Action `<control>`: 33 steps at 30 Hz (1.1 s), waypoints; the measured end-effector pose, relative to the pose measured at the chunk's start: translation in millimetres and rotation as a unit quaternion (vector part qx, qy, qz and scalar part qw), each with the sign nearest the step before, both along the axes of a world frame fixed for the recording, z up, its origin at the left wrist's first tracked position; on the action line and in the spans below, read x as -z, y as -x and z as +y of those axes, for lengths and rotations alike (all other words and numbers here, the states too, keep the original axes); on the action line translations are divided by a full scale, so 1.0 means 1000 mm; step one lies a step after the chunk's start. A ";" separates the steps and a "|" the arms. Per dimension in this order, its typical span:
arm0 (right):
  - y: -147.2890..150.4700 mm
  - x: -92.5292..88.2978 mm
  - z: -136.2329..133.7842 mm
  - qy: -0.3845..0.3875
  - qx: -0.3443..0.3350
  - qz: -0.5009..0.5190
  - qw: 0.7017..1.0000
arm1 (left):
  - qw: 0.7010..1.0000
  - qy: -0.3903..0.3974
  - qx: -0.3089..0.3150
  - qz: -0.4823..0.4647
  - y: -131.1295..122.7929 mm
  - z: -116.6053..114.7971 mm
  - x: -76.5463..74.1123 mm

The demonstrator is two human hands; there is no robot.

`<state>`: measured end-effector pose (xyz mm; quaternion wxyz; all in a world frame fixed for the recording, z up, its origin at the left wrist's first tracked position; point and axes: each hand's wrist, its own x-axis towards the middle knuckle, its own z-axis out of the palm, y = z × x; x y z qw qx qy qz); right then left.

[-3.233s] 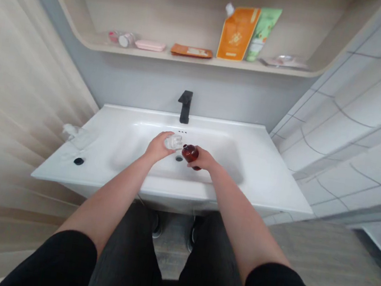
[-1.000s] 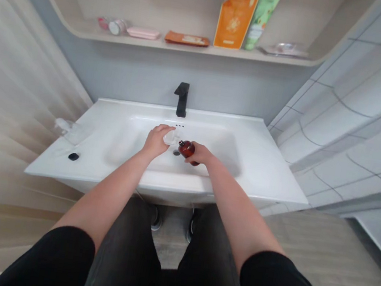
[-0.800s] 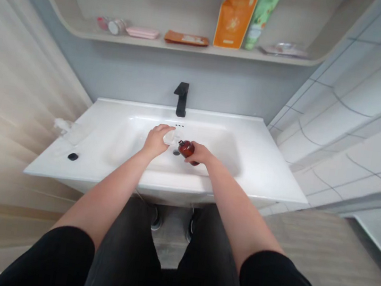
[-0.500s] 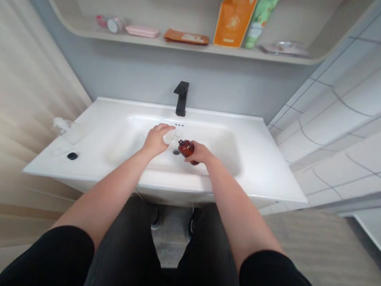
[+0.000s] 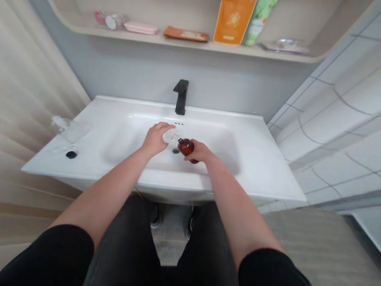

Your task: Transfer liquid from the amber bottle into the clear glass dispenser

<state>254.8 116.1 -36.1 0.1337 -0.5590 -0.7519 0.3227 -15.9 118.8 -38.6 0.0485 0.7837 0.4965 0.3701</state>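
Over the white washbasin (image 5: 129, 146), my left hand (image 5: 155, 138) is wrapped round a clear, see-through container (image 5: 169, 135), perhaps a small bottle or cup. My right hand (image 5: 199, 152) grips a brown-red bottle (image 5: 186, 147) with a dark, uncapped-looking neck. That bottle is tilted, its neck pointing left at the clear container's opening. The two necks are close; whether they touch, or whether liquid is flowing, I cannot make out. Below them the dark drain (image 5: 175, 151) shows in the basin.
A black tap (image 5: 181, 97) rises behind the basin. On the left counter lie a black cap (image 5: 71, 155) and a crumpled clear plastic piece (image 5: 71, 129). The shelf (image 5: 138, 37) above holds an orange pouch (image 5: 235, 13), a green tube (image 5: 261, 15) and several small items.
The view has shifted very slightly. Both hands keep nearly the same position, with the brown-red bottle still tilted toward the clear container.
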 end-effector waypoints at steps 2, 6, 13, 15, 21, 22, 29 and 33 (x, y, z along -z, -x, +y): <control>0.000 0.000 0.000 -0.002 0.000 -0.003 1.000 | 1.000 0.004 0.002 0.002 0.000 0.000 0.000; 0.000 0.000 -0.001 -0.004 0.001 0.002 1.000 | 1.000 0.018 -0.002 0.013 0.000 0.000 0.000; 0.000 -0.002 -0.001 0.001 -0.009 -0.001 1.000 | 0.999 0.025 0.003 0.021 0.000 0.001 0.000; 0.000 -0.001 -0.001 -0.002 -0.009 0.000 1.000 | 0.999 0.025 0.002 0.024 0.000 0.001 0.000; 0.000 0.001 0.000 0.001 -0.005 0.003 1.000 | 0.999 0.016 0.009 0.032 0.000 0.001 0.000; 0.000 0.001 0.000 -0.002 -0.004 0.002 1.000 | 0.999 0.015 0.007 0.036 0.000 0.001 0.000; 0.000 0.003 0.001 -0.014 -0.008 -0.003 1.000 | 0.998 0.013 -0.003 0.055 0.000 0.000 0.000; 0.000 0.003 0.001 -0.010 -0.011 0.016 1.000 | 0.998 0.005 -0.005 0.066 -0.001 -0.003 -0.004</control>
